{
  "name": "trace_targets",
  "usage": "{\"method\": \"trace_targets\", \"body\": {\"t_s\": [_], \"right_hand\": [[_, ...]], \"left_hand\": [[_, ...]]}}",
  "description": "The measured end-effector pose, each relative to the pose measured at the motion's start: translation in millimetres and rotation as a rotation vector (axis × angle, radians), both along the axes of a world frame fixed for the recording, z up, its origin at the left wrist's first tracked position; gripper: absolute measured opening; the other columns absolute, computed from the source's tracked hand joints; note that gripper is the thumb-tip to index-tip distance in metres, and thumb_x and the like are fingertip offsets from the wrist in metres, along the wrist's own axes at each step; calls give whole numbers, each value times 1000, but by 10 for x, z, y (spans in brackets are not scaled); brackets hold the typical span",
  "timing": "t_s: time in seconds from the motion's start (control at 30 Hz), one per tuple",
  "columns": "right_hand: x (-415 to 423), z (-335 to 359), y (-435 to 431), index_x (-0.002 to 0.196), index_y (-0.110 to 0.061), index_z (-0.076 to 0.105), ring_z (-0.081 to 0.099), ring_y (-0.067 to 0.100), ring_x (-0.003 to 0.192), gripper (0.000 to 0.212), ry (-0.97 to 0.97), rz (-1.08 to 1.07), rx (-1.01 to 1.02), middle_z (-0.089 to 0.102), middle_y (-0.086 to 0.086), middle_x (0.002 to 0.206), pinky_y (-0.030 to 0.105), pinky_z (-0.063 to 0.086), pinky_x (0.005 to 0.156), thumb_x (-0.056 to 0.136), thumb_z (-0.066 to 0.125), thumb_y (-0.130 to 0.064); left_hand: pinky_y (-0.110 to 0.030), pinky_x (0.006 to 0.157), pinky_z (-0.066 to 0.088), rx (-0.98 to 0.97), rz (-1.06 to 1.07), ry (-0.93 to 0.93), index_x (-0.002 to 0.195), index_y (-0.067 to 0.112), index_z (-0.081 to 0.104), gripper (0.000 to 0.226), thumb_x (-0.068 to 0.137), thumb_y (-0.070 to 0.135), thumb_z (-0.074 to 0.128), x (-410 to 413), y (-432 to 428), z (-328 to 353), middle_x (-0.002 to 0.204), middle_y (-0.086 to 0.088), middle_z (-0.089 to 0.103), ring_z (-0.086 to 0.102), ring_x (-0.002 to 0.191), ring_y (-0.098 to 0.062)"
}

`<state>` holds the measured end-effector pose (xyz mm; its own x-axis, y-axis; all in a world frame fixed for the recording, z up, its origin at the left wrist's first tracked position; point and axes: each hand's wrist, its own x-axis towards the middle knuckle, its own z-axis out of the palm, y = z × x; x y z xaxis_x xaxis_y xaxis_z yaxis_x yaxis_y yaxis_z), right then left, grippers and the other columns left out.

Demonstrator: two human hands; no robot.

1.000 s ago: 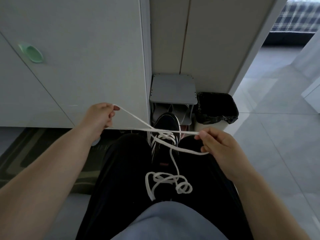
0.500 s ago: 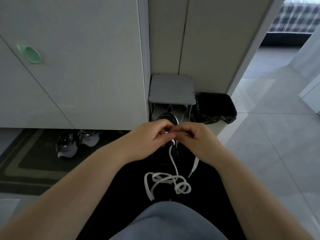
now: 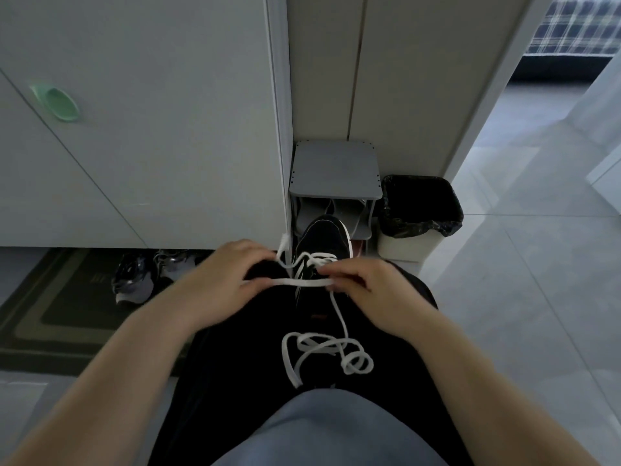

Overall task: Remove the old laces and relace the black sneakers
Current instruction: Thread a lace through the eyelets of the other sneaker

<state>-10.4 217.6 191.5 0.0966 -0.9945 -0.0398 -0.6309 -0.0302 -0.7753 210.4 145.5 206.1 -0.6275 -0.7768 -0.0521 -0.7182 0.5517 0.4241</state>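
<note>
A black sneaker (image 3: 325, 235) with a white sole rim lies between my knees, toe pointing away from me. A white lace (image 3: 295, 281) is threaded through its upper eyelets. My left hand (image 3: 232, 277) pinches one stretch of that lace on the shoe's left side. My right hand (image 3: 361, 284) pinches it on the right side, so a short span runs taut between both hands. A loose tangle of white lace (image 3: 327, 354) rests on my black trousers nearer to me. The shoe's tongue is mostly hidden by my hands.
A small grey shoe rack (image 3: 334, 173) stands against the wall just beyond the sneaker. A bin with a black liner (image 3: 420, 210) sits to its right. Grey sneakers (image 3: 148, 274) lie on a dark mat (image 3: 50, 314) at the left, below white cupboard doors (image 3: 134, 112).
One second ago my hands were spread wide, pulling the lace ends apart. They came together over the shoe, and now they have parted a little with a short taut span between them.
</note>
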Motion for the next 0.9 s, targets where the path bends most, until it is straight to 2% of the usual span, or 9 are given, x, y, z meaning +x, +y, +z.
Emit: {"method": "trace_targets", "body": {"t_s": [0.1,0.2,0.27,0.4,0.5,0.57,0.67,0.77,0.9], "right_hand": [[258,-32,-7,105,-20,65,64,1,84,18,-35,-45,-47,68,-12,85,18,50,82,88,61,-15],[300,-84,-66,85,-21,67,63,1,70,3,-73,-214,-99,68,-10,74,16,51,68,83,69,-22],[262,-103,-109,78,-22,67,60,-1,63,7,-92,-293,-93,66,-10,68,11,46,59,79,72,-26],[297,-134,-156,76,-21,69,63,1,63,5,-218,-260,-53,68,-6,68,11,47,60,80,73,-21],[334,-149,-182,81,-20,71,64,2,66,9,-242,-274,-49,69,-7,71,15,51,64,86,66,-25],[296,-182,-200,81,-21,70,61,4,65,18,-75,-337,-86,66,-8,69,18,49,60,89,60,-34],[250,-252,-204,80,-20,70,55,11,74,28,275,-305,-97,59,-3,79,23,42,63,91,55,-41],[289,-307,-177,94,-23,73,52,13,89,26,266,-249,-32,55,-1,92,23,42,73,89,56,-42],[320,-320,-179,103,-25,71,52,11,90,22,107,-289,21,51,-2,98,15,40,71,86,62,-36]], "left_hand": [[-2,90,33,119,-70,198,128,26,51,37,91,28,55,-255,164,-48,118,19,55,49,109,10],[-6,76,42,168,9,307,110,27,62,21,92,19,54,-325,190,-145,94,17,66,59,91,8],[-5,72,42,129,97,361,98,28,66,15,90,18,57,-334,190,-186,85,17,67,60,85,8],[-3,73,40,136,127,411,97,30,65,15,85,22,65,-396,226,-268,85,19,66,59,86,10],[-16,78,43,5,209,438,91,27,70,12,86,19,63,-392,203,-353,79,18,67,63,80,0],[-27,81,38,-135,273,402,90,23,72,12,88,17,61,-372,180,-420,77,13,67,63,77,-7],[-25,74,20,-253,273,258,83,24,72,16,86,23,56,-371,172,-518,74,9,67,61,73,-12],[-27,66,13,-304,255,157,74,26,72,17,79,26,55,-391,163,-568,66,8,66,59,66,-16],[-29,62,8,-366,232,127,69,27,70,17,77,24,56,-427,124,-571,60,8,64,55,64,-18]]}}
